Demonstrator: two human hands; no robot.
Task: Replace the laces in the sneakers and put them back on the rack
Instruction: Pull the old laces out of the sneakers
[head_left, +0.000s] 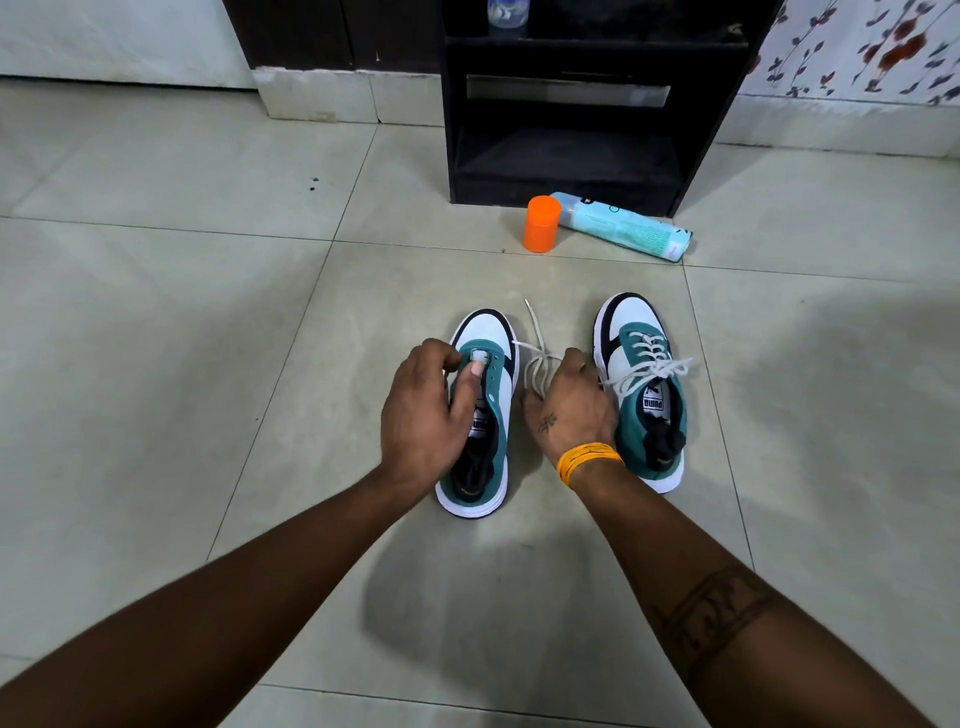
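Two teal, white and black sneakers stand on the tiled floor, toes pointing away from me. The left sneaker (493, 374) has no lace in its eyelets; my left hand (423, 410) holds its tongue, thumb on top. A loose white lace (535, 353) lies bunched between the shoes, one end stretching toward the rack. My right hand (569, 410) grips that lace; an orange band circles its wrist. The right sneaker (644, 384) is fully laced and tied in a bow. The black shoe rack (571, 104) stands against the wall ahead.
An orange cylinder (542, 223) stands upright in front of the rack, and a light blue tube (623, 226) lies on its side next to it. A clear bottle (506, 15) sits on the rack's upper shelf. A floral-papered wall (857, 47) is at right.
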